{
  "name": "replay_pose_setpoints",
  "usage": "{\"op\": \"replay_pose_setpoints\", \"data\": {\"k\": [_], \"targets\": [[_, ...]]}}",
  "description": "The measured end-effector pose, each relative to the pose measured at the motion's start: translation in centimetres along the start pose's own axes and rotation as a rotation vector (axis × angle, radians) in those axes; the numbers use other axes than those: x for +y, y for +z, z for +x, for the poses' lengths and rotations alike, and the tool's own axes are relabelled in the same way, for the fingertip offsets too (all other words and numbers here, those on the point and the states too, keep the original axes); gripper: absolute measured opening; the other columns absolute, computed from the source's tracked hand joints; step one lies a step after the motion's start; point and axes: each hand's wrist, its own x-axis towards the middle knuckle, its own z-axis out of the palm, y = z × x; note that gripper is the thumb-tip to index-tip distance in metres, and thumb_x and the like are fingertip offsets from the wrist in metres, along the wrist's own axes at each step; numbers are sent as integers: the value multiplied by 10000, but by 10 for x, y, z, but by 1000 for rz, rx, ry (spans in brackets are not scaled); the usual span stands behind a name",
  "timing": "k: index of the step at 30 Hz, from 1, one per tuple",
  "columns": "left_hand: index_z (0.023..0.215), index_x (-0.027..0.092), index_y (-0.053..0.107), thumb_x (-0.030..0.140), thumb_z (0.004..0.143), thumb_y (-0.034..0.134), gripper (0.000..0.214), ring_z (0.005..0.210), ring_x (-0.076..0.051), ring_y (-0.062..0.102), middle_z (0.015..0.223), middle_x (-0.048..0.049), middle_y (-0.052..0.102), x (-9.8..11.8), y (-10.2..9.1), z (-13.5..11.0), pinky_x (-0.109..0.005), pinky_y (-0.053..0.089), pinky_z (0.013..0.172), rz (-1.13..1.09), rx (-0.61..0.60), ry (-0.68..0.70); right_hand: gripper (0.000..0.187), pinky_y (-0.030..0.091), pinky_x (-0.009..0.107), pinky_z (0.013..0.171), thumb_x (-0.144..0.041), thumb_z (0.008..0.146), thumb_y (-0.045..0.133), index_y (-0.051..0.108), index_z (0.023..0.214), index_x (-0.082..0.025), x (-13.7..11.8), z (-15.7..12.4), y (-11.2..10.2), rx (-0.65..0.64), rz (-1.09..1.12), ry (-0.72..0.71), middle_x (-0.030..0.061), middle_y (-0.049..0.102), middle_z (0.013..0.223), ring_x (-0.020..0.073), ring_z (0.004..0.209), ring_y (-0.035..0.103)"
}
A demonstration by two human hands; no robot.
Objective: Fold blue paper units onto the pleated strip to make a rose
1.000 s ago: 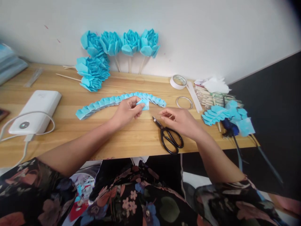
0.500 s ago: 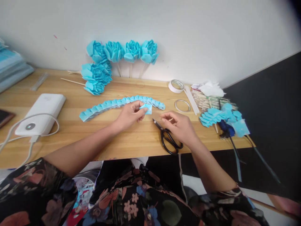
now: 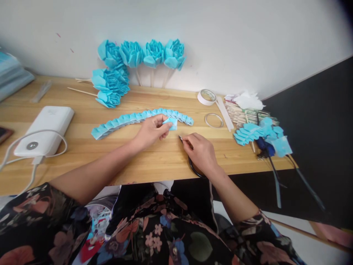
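Observation:
Pinched between the thumb and fingers of my left hand (image 3: pixel 151 129) is a small square of light blue crepe paper (image 3: pixel 173 124). My right hand (image 3: pixel 200 151) is closed over a pair of black-handled scissors (image 3: pixel 192 168) lying on the table, fingertips at the blades. Only the blade tip and part of one handle loop show; the rest is under the hand. Just behind my left hand, a curved row of overlapping folded blue paper pieces (image 3: pixel 121 120) stretches across the wood.
Blue paper flowers (image 3: pixel 153 53) on sticks lean at the wall. A white power bank (image 3: pixel 45 127) with cable lies left. To the right are tape rolls (image 3: pixel 206 97), a thin ring (image 3: pixel 214 120), sticks (image 3: pixel 239 115) and blue petals (image 3: pixel 248 133). The wooden table's (image 3: pixel 154 167) front edge is close.
My right hand has moved left and down onto the scissors, its fingers closing at the blades. My left hand still holds the paper square. The view has shifted slightly.

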Motion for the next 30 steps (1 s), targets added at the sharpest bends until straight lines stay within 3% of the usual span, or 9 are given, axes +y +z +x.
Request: {"op": "replay_pose_setpoints", "data": {"k": [4,10,13,16,19,22,26,30], "targets": [[700,185,489,235,870,619,219,467,-58,478,532,48,547,-2,-1,0,-189,401,494,-4,-9,-4,106,452,320,691,-252,901,578,661,846,-214,8,3,4,-9,220,159,47,719,830,187,730,642],[690,172,503,219,873,613,219,462,-51,489,544,44,558,1,-1,-1,-176,402,480,-44,-25,-57,167,479,280,594,-361,841,625,635,795,-201,16,8,7,0,694,432,0,671,682,143,598,609],[699,169,503,223,875,614,216,468,-53,505,553,41,566,4,-1,-1,-170,404,469,-69,-28,-121,185,485,260,530,-374,846,614,631,813,-192,15,7,3,43,809,459,4,682,697,129,562,602],[700,164,507,230,887,604,221,478,-55,519,564,34,575,6,-1,-2,-168,420,476,-67,-49,-159,123,510,266,555,-308,885,612,671,857,-204,9,10,-8,200,643,258,10,720,774,128,601,622],[718,159,530,235,893,599,203,480,-57,521,557,36,569,6,-2,-3,-167,423,479,-62,-71,-171,117,536,300,668,-144,876,627,695,913,-231,1,21,-20,461,356,-143,12,739,850,149,724,661],[721,158,531,236,894,598,202,476,-56,519,549,39,567,6,-2,-3,-165,424,479,-56,-88,-172,224,535,334,715,-61,839,654,682,971,-239,-4,36,-25,566,132,-469,25,735,861,174,773,667],[716,161,520,226,900,587,207,470,-52,516,541,41,568,6,-2,-2,-160,423,474,-55,-98,-159,274,530,343,685,-42,818,675,656,1014,-233,-5,50,-20,580,-21,-647,31,721,838,186,757,648],[726,162,529,220,896,586,189,457,-49,502,538,49,553,4,-2,-1,-160,416,457,-91,-108,-140,262,533,340,674,-48,818,683,642,1003,-229,-3,55,-14,604,-65,-675,34,709,825,188,751,632]]}}
